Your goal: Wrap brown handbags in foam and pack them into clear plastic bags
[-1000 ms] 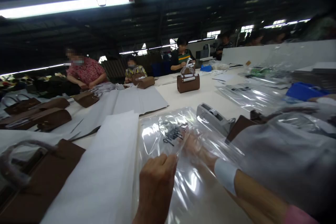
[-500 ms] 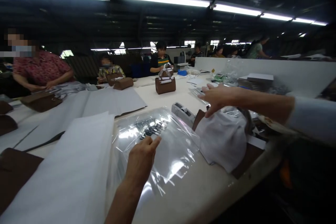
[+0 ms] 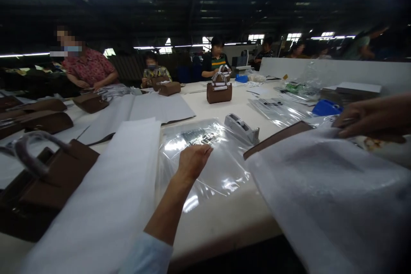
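Note:
My left hand (image 3: 194,160) is closed with thumb and fingers pinched together over a stack of clear plastic bags (image 3: 221,171) with dark printing, and it seems to grip the top one. At the right edge, my right hand (image 3: 369,120), slightly blurred, grips the upper edge of a white dust bag (image 3: 334,188) that hangs over the table's front edge. A brown handbag's edge (image 3: 278,137) shows behind the white material; the rest of it is hidden. Beside the plastic bags stands a grey tape dispenser (image 3: 241,128).
White sheets (image 3: 105,188) are piled on the left, over a brown handbag (image 3: 61,180) with wrapped handles. Another handbag (image 3: 219,91) stands upright mid-table. More plastic bags (image 3: 279,109) and a blue object (image 3: 326,108) lie at right. Several people work across the table.
My right hand has moved right and taken hold of the white dust bag, which now spreads toward me. My left hand's extended index finger has curled in. The view has shifted.

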The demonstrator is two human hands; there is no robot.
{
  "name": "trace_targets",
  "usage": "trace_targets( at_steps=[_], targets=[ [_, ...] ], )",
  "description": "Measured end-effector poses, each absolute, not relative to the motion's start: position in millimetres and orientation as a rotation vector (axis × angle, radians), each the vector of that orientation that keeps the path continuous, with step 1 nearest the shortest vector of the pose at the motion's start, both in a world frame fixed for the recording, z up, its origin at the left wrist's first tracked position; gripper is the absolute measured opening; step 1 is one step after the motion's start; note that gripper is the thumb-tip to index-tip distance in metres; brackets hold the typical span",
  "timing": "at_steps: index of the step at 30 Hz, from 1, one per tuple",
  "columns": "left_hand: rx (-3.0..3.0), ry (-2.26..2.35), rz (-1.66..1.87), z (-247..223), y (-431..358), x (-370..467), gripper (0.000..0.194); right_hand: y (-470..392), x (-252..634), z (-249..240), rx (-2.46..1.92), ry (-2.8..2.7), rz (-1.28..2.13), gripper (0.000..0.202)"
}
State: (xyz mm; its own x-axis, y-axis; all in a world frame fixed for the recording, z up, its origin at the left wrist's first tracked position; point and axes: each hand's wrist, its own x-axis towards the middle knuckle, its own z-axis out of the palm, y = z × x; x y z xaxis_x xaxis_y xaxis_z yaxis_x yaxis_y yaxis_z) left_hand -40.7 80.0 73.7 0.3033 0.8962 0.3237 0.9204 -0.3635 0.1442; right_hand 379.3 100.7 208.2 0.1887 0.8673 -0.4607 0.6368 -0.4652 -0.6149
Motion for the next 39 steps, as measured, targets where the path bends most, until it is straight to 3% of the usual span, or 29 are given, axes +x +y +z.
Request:
trace_targets(
  at_steps=[2, 5, 10, 21, 29, 34, 39],
  targets=[
    [-2.475, -1.737, -0.558, 73, 79, -38, 0.032, 76, 366, 179, -2.031, -1.632, 1.699, 0.023],
    [-2.484, -1.724, -0.556, 74, 71, -36, 0.031, 51, 333, 124, -1.670, -1.690, 1.922, 0.032],
    [-2.536, -1.669, -0.523, 79, 49, -39, 0.028, 33, 297, 63, -1.548, -1.562, 1.835, 0.035],
    [-2.506, -1.556, -0.410, 85, 31, -44, 0.024, 3, 281, 0, -1.744, -1.138, 1.555, 0.056],
    [-2.489, -1.361, -0.212, 79, 33, -52, 0.028, -3, 304, -7, -1.766, -0.849, 1.594, 0.049],
    [-2.505, -1.389, -0.378, 95, 38, -54, 0.025, -5, 290, -3, -1.737, -0.781, 1.543, 0.043],
    [-2.545, -1.365, -0.380, 103, 42, -24, 0.024, -1, 255, -1, -1.689, -0.828, 1.341, 0.056]
  ],
)
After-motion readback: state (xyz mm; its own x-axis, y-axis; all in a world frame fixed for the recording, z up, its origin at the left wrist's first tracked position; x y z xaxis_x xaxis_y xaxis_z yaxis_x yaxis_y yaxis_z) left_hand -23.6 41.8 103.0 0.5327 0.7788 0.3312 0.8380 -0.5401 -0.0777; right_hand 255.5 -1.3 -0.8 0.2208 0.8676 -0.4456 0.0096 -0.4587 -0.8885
